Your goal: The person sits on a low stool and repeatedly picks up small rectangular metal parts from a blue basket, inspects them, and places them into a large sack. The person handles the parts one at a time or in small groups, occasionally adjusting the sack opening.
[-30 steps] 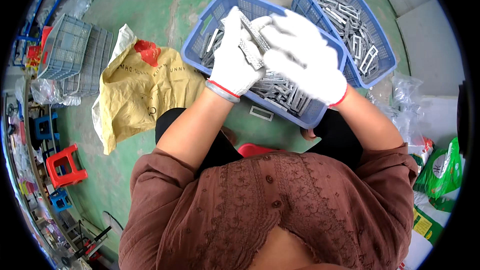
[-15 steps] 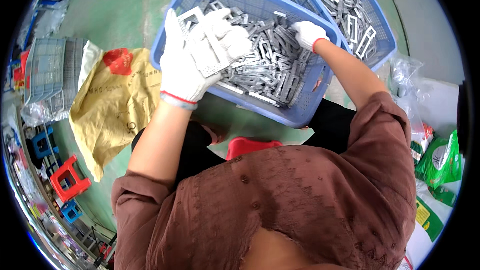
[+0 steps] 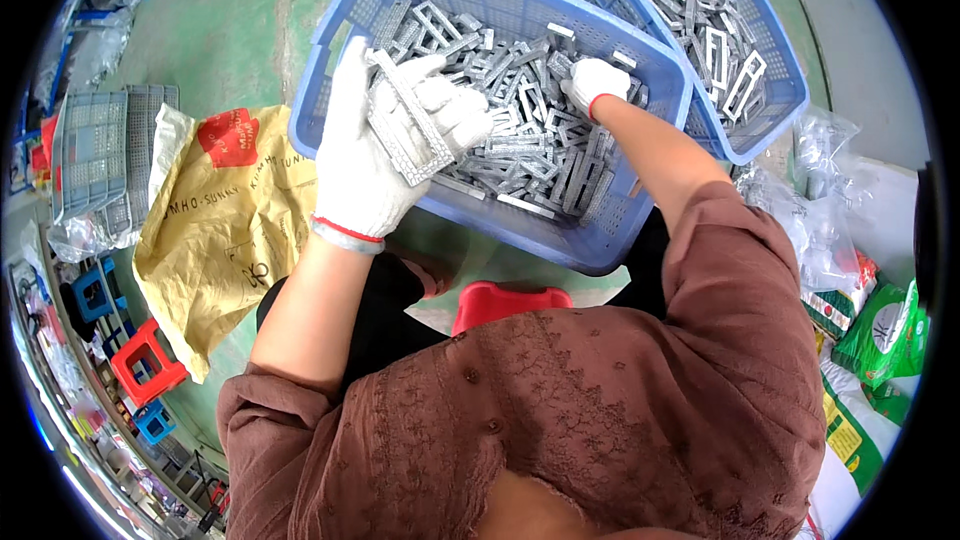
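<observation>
Gloved left hand (image 3: 385, 155) grips a stack of grey metal frames (image 3: 408, 130); right hand (image 3: 594, 83), fingers curled, digs among loose frames in the blue basket (image 3: 330, 70).

The right hand (image 3: 594, 83) is sunk among the grey metal frames (image 3: 520, 140) in the near blue basket (image 3: 560, 240), so its fingertips are buried and whether it grips anything cannot be told. The left hand (image 3: 385, 145) covers the lower part of the small stack of frames (image 3: 405, 125) it holds; how many pieces are in it is unclear. The second blue basket (image 3: 760, 130) is cut off by the top edge. The red stool (image 3: 505, 300) is mostly hidden under the person's body. Print on the yellow sack (image 3: 215, 230) bends away, and the green packets (image 3: 880, 340) blur at the rim.
</observation>
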### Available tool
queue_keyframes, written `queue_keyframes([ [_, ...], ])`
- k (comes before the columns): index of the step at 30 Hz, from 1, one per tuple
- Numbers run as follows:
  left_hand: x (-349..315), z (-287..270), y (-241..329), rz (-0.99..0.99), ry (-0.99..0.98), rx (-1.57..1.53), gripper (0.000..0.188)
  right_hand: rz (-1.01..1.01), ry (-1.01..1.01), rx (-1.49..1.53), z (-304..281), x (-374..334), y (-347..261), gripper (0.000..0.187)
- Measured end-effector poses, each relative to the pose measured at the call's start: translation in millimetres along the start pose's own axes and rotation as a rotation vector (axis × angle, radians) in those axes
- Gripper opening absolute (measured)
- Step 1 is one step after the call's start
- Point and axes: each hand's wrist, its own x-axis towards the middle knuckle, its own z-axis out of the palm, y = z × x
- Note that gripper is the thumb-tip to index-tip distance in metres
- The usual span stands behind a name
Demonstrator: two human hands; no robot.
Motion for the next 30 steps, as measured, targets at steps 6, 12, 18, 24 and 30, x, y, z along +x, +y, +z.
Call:
queue_keyframes([
  [6,4,-6,-7,-0.046,0.100,0.097,0.036,-0.589,0.152,0.359,-50,1,12,0.055],
  [12,-7,1,-6,0.046,0.104,0.159,0.026,-0.718,-0.427,1.173,-152,-90,-37,0.036],
  [18,0,3,5,0.136,-0.058,0.228,0.030,-0.768,-0.635,1.207,-152,-122,-47,0.035],
  [24,-17,7,4,0.204,-0.017,0.321,0.018,-0.691,-0.361,1.043,-187,-171,-77,0.034],
  [30,-9,-3,12,0.131,-0.047,0.051,0.016,-0.508,-0.309,1.310,-199,-191,-67,0.054],
])
